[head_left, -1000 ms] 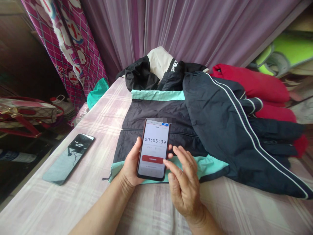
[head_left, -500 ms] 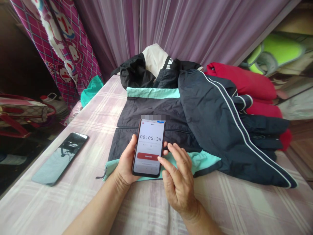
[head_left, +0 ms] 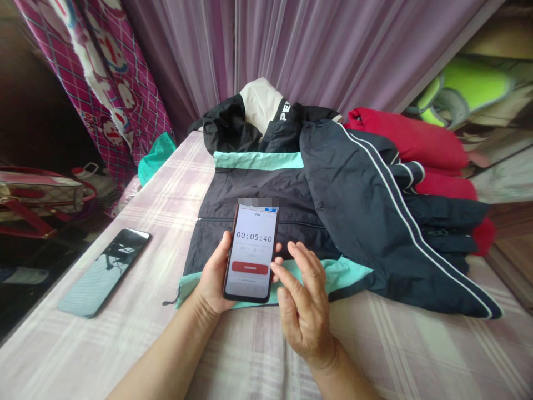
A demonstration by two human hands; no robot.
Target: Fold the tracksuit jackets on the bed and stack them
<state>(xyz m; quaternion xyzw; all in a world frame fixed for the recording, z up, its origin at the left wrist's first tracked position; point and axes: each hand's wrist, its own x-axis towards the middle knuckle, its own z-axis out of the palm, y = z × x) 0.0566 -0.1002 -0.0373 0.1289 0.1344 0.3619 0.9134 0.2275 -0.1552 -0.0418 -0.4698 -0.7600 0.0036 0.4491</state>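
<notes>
A smartphone (head_left: 251,253) rests upright in my left hand (head_left: 213,280), whose fingers wrap round it from behind. Its lit screen shows a timer at 00:05:40 above a red button. My right hand (head_left: 306,303) holds nothing; its fingers are apart and the index fingertip is close to the phone's right edge, whether touching I cannot tell. Beneath the phone a dark jacket (head_left: 254,191) with mint-green trim lies spread on the checked cloth (head_left: 166,366). A dark sleeve (head_left: 375,216) with white piping folds across its right side.
Left of the jacket lies a second phone (head_left: 104,272) with a dark, reflective screen. Black and white clothing (head_left: 262,103) and a red garment (head_left: 410,139) are heaped behind. A purple curtain (head_left: 291,50) hangs at the back; a bag (head_left: 41,194) stands at the left.
The timer has gone from 00:05:39 to 00:05:40. My right index fingertip has shifted slightly off the screen's button to the phone's edge. The view has moved a little.
</notes>
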